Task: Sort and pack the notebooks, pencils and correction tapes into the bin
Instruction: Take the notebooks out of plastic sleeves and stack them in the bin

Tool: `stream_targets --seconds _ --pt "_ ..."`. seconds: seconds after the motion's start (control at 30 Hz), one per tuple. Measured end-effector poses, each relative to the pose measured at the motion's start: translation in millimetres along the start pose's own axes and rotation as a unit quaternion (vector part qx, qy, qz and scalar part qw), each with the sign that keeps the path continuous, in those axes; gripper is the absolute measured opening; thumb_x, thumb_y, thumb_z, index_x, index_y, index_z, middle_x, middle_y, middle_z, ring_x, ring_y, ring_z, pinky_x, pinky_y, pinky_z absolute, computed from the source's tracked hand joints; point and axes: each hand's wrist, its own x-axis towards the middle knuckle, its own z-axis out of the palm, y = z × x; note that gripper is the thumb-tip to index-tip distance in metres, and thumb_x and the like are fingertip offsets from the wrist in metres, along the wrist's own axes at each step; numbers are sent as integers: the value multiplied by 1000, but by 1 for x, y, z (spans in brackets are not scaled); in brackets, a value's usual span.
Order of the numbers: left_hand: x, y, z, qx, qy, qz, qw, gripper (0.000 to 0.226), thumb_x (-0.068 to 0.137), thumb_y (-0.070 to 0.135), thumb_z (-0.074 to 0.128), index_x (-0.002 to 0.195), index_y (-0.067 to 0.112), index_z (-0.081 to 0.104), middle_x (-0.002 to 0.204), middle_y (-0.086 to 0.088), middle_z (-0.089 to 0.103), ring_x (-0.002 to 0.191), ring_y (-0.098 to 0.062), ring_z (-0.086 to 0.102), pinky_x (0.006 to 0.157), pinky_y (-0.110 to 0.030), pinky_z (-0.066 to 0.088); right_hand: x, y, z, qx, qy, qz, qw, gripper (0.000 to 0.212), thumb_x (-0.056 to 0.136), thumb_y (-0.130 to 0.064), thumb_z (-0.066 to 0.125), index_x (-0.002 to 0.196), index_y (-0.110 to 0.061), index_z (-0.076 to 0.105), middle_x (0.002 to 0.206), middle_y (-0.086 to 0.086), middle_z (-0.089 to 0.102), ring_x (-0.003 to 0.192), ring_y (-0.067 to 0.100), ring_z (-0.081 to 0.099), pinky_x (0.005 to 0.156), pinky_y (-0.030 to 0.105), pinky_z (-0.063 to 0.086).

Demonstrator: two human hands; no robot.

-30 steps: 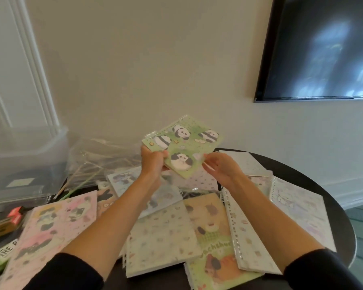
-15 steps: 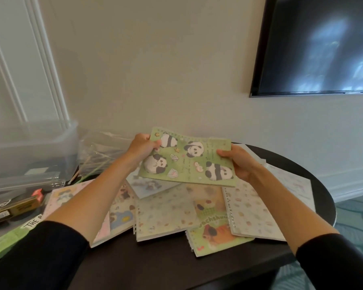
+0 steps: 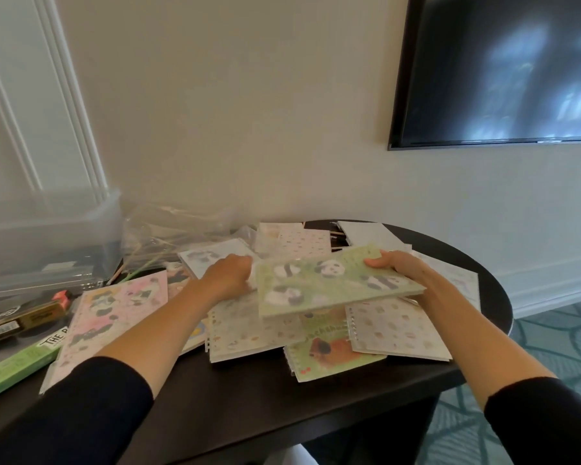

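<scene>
Head view: two bare hands worked over a dark round table (image 3: 282, 401) strewn with stationery.
Task item: green panda-print spiral notebook (image 3: 336, 285), held near flat with a slight tilt, just above a loose pile of patterned notebooks (image 3: 399, 330); not in the bin.
Right hand: right hand (image 3: 396, 267) gripped the notebook's right end, thumb on the cover, fingers underneath.
Left hand: left hand (image 3: 230, 275) was curled at the notebook's left edge; blur hid whether it held that edge or a sheet below, so can't tell.
Bin: clear plastic bin (image 3: 47, 243) stood at the table's left, well apart from the notebook.
Step (my read): one notebook picked out for stacking or for a carry to the bin.
Do it well: both ends needed support; lift clear of the pile before swinging left, else the spiral wire could snag covers below.
Risk: thin loose pencils (image 3: 141, 268) and crinkled clear bags (image 3: 175, 226) lay between pile and bin; a low pass would likely sweep them.
Packing: notebooks flat, spines aligned, laid first, would leave room for the small items.
</scene>
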Motion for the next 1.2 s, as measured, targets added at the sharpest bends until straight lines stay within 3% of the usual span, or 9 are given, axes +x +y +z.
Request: stream_targets --seconds 0.13,0.23,0.37,0.47,0.57,0.73,0.97,1.1,1.2 --pt "-3 3 -3 -44 111 -14 993 9 89 6 44 82 8 49 90 -10 52 86 -29 52 66 -32 35 -10 -2 -2 -68 -32 18 997 24 91 -5 50 114 -7 54 83 10 70 60 20 68 51 26 56" --pt "-4 5 -10 -40 142 -14 989 14 88 3 44 84 2 57 73 -5 45 77 -28 50 63 -31 34 -9 0 7 34 21 18 999 20 93 1 45 112 -1 51 82 14 70 56 23 68 42 28 53" --pt "-8 5 -12 5 80 -40 996 8 89 6 48 94 2 54 99 -14 54 85 -30 53 67 -32 39 -1 1 28 157 110 -25 981 36 93 9 40 129 4 43 127 21 54 109 36 57 82 43 51" --pt "-9 2 -14 9 13 -77 997 24 90 1 44 68 7 37 75 -13 46 56 -19 42 49 -27 35 0 5 47 168 148 -49 974 36 92 11 38 127 3 44 125 21 54 111 37 56 76 43 50" --pt "-7 0 -15 2 30 -68 997 35 87 -4 42 59 11 26 62 -6 28 51 -17 31 46 -26 24 -1 12 69 172 160 -75 969 25 94 9 33 105 -5 51 113 18 58 94 32 60 66 41 53" --pt "-7 7 -18 -5 47 -49 998 27 88 -4 38 65 9 35 65 -6 31 57 -17 32 52 -26 27 5 27 122 275 90 -67 955 39 93 10 25 121 -9 45 103 14 58 91 31 59 59 45 52" --pt "-18 3 -15 -37 -21 -55 998 28 80 0 47 54 8 41 55 -10 47 47 -22 49 53 -32 46 15 41 128 270 -25 100 957 35 98 0 29 130 4 39 126 25 52 121 38 49 85 50 44" --pt "-8 14 -8 45 93 -29 994 22 88 26 50 79 7 58 87 -12 59 76 -27 56 58 -31 37 26 44 128 287 -28 108 951 35 97 5 27 130 5 39 128 28 50 121 41 48 100 53 39" --pt "11 21 5 2 116 -11 993 25 93 17 38 110 5 53 116 -14 52 105 -31 51 74 -36 38 35 43 131 329 -24 90 940 31 96 8 25 120 4 45 128 27 51 121 43 47 101 58 36"
